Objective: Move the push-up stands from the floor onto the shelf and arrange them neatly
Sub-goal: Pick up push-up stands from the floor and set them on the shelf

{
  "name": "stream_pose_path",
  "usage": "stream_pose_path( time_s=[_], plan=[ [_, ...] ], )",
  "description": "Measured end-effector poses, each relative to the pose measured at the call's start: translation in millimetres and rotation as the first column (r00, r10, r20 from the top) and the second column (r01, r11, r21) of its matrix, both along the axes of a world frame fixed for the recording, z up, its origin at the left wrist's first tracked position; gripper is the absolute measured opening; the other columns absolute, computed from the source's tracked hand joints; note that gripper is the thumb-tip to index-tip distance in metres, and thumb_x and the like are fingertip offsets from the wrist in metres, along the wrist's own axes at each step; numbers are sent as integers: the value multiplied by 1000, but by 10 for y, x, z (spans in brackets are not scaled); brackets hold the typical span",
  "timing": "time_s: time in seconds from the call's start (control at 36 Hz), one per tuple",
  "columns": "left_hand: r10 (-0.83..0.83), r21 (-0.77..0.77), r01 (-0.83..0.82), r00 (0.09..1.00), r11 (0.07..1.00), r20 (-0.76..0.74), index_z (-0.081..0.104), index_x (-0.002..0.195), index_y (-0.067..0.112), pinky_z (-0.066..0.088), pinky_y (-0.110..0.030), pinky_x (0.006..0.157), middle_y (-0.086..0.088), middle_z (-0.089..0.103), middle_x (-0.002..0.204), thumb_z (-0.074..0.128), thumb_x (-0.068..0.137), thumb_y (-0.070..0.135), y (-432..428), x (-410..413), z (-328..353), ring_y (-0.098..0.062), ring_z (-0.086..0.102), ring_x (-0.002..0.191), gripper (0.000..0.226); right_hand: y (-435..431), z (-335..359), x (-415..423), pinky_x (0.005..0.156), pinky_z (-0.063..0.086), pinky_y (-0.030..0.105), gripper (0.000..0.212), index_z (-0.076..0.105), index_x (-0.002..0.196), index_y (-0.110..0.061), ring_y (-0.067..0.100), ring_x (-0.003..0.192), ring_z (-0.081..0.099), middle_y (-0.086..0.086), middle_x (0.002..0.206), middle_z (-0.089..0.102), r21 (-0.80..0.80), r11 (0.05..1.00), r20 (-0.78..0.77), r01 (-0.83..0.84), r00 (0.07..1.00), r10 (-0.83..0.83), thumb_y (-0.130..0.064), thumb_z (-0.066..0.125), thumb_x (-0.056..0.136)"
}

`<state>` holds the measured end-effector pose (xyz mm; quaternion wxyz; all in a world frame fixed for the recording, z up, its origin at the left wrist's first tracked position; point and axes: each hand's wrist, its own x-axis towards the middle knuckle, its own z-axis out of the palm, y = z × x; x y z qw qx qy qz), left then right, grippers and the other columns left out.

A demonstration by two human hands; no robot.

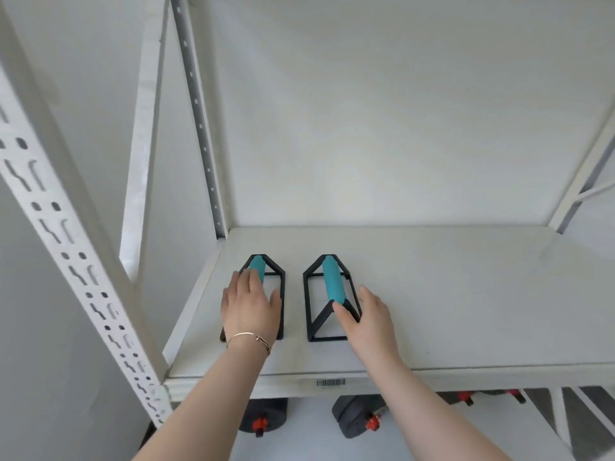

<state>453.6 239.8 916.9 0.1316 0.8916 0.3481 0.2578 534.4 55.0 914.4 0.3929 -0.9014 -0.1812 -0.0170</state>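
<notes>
Two push-up stands with black frames and teal foam grips stand side by side on the white shelf [449,294], both pointing front to back. My left hand [249,307] lies flat over the near end of the left stand [266,277], fingers straight, covering most of its grip. My right hand [369,317] touches the near right corner of the right stand [331,284]; its thumb rests on the frame below the grip and its fingers run along the right side. A thin bracelet circles my left wrist.
White perforated uprights [83,271] frame the shelf's left side, and another post stands at the far right. A barcode label [330,382] marks the shelf's front edge. Below it sit dark dumbbell weights with red collars [359,420]. Bare board lies to the right of the stands.
</notes>
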Motion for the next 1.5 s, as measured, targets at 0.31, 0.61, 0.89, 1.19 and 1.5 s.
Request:
stream_pose_path(
  time_s=[0.31,0.61,0.89,1.19,1.5],
  plan=[
    [-112,212,160,969,964,-221,21,151,12,5,-44,120,-8,16,160,38,94,50,-1451,-388,-411,-25,3,148,70,-1285,-369,-306,106,41,46,75,45,142,-3,32,130,48,13,140,53,-131,989,425,-66,898,116,-39,73,82],
    [-148,76,192,909,978,-389,12,152,14,-2,-42,120,-4,8,162,33,94,55,-3313,-819,-1415,-22,-6,148,74,-3145,-1460,-637,106,42,46,74,45,141,-4,31,130,49,12,141,52,-235,965,261,-113,950,174,-41,71,83],
    [-250,-222,136,729,965,-637,12,151,20,14,-43,119,-2,17,160,41,90,57,-4115,-1120,-2805,-26,9,147,77,-4154,-2823,-1013,110,33,37,77,31,150,-14,25,137,40,6,151,41,-432,888,-137,-160,984,111,-55,54,90],
    [-301,-381,-23,569,924,-765,22,147,16,40,-42,104,-5,34,147,45,88,60,-3972,-1107,-5256,-30,35,131,77,-4083,-5163,-937,93,49,38,73,37,145,-10,28,123,52,12,138,52,-548,818,-358,-176,933,-39,-53,57,90],
    [-302,-439,-204,478,875,-825,27,142,10,41,-45,102,-11,42,139,51,85,60,-3680,-1292,-7969,-31,37,128,80,-3706,-7839,-920,101,45,43,81,29,146,-7,33,125,45,17,139,46,-629,714,-539,-309,835,-113,-54,59,87]
  ],
)
